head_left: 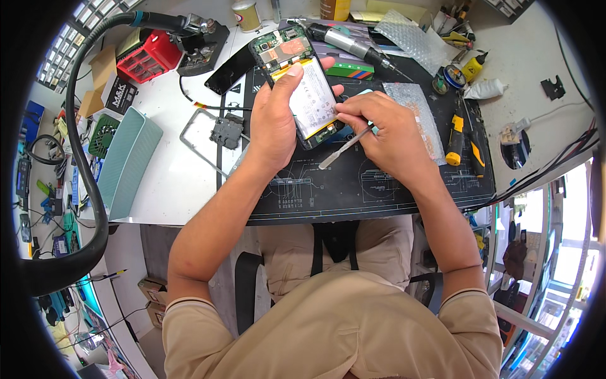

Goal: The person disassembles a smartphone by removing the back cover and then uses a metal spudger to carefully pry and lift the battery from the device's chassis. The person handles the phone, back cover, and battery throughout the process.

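Over a black printed mat (341,205) on a white desk (177,186), a person in a tan shirt works on an opened phone (287,47), its green circuit board bared at the upper end and its white battery (314,98) exposed below. The phone, its top end toward 11 o'clock, is clasped in the left hand (278,114), thumb lying across the battery and fingertips showing past the far edge. The right hand (388,132) is closed around a slim metal tool (341,153), the flat blade pointing to 8 o'clock; its thumb and forefinger are pinched together at the phone's 4 o'clock edge, whether on the battery itself one cannot tell.

Taking the phone as the center, a dark phone (229,71) lies between 9 and 10 o'clock, with a red drawer box (148,57) farther out. At 8 o'clock sit a small dark grey part (226,132) and, well beyond, a teal basket (129,164). A grey-and-black rotary tool (344,41) rests between 1 and 2 o'clock. Bubble wrap (413,110) lies just past 3 o'clock, near a yellow-and-black tool (454,139).
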### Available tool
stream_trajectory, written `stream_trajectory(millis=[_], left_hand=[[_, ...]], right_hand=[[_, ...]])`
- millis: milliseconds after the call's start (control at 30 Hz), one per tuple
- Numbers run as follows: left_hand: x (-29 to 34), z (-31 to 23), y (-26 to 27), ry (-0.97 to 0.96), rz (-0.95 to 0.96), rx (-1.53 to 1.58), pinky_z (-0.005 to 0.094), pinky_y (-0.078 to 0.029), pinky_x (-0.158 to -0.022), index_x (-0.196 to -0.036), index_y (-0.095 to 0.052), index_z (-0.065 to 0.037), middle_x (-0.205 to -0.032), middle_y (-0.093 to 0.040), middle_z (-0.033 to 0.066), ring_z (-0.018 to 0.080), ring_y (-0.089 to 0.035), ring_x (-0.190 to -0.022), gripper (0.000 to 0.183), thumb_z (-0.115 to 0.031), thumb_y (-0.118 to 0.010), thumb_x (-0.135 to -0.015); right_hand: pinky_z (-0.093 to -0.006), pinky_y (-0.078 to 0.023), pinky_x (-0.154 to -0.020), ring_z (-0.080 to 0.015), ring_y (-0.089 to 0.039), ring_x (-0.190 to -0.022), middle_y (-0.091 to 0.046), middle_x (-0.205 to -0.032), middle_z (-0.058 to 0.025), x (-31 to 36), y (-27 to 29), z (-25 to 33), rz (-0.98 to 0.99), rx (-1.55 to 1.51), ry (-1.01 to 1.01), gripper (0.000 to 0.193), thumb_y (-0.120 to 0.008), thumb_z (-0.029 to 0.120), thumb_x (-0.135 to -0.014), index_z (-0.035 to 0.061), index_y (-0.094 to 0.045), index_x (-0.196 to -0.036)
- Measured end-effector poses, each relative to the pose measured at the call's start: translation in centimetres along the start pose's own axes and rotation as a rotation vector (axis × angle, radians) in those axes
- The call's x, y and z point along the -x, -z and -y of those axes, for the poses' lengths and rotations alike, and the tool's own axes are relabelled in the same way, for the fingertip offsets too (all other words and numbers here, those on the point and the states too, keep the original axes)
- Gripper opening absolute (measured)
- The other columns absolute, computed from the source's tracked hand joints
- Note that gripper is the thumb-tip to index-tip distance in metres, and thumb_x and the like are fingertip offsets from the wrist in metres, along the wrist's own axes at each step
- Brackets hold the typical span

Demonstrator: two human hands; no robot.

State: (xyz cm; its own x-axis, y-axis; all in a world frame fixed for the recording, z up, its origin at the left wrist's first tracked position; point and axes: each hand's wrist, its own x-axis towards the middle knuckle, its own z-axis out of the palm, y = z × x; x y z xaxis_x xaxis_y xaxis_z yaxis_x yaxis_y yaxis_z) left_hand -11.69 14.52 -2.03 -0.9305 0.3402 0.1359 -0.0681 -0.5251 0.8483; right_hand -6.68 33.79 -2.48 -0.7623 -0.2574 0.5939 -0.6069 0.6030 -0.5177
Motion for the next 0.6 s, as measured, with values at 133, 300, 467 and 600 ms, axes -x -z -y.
stream_trajectory(millis=[133, 300, 467, 600], left_hand=[[0.2, 0.1, -0.1, 0.003, -0.003, -0.021, 0.0457, -0.064, -0.097, -0.148, -0.050, 0.008, -0.146, -0.064, 0.0214, 0.0333, -0.073, -0.117, 0.052, -0.031, -0.045, -0.114], [0.1, 0.2, 0.1, 0.015, -0.009, 0.007, 0.0448, -0.064, -0.095, -0.148, -0.050, 0.006, -0.144, -0.065, 0.0199, 0.0317, -0.074, -0.114, 0.051, -0.032, -0.047, -0.113], [0.1, 0.4, 0.2, 0.056, 0.003, 0.056, 0.0447, -0.065, -0.092, -0.148, -0.050, 0.002, -0.142, -0.067, 0.0177, 0.0302, -0.075, -0.110, 0.048, -0.031, -0.049, -0.114], [0.1, -0.1, 0.1, 0.017, 0.000, -0.024, 0.0467, -0.064, -0.099, -0.148, -0.049, 0.008, -0.147, -0.063, 0.0208, 0.0338, -0.071, -0.120, 0.054, -0.032, -0.046, -0.113]], right_hand=[[-0.0400, -0.058, -0.084, -0.0310, -0.073, -0.095, -0.077, -0.101, -0.0132, 0.1, -0.2, -0.1, 0.025, 0.045, 0.000, 0.016, -0.079, 0.002, -0.093, 0.0025, -0.077, -0.109], [-0.0444, -0.055, -0.082, -0.0353, -0.069, -0.093, -0.073, -0.097, -0.0144, 0.1, -0.8, -0.3, 0.004, 0.040, 0.056, 0.013, -0.077, 0.004, -0.092, 0.0006, -0.072, -0.103], [-0.0436, -0.055, -0.082, -0.0346, -0.069, -0.092, -0.072, -0.094, -0.0138, 0.3, -1.3, -0.1, -0.018, 0.067, 0.023, 0.012, -0.077, 0.004, -0.091, 0.0007, -0.069, -0.100], [-0.0438, -0.055, -0.083, -0.0346, -0.069, -0.092, -0.073, -0.096, -0.0136, 0.2, -0.7, -0.3, -0.025, -0.030, 0.005, 0.013, -0.077, 0.005, -0.092, 0.0018, -0.072, -0.103]])
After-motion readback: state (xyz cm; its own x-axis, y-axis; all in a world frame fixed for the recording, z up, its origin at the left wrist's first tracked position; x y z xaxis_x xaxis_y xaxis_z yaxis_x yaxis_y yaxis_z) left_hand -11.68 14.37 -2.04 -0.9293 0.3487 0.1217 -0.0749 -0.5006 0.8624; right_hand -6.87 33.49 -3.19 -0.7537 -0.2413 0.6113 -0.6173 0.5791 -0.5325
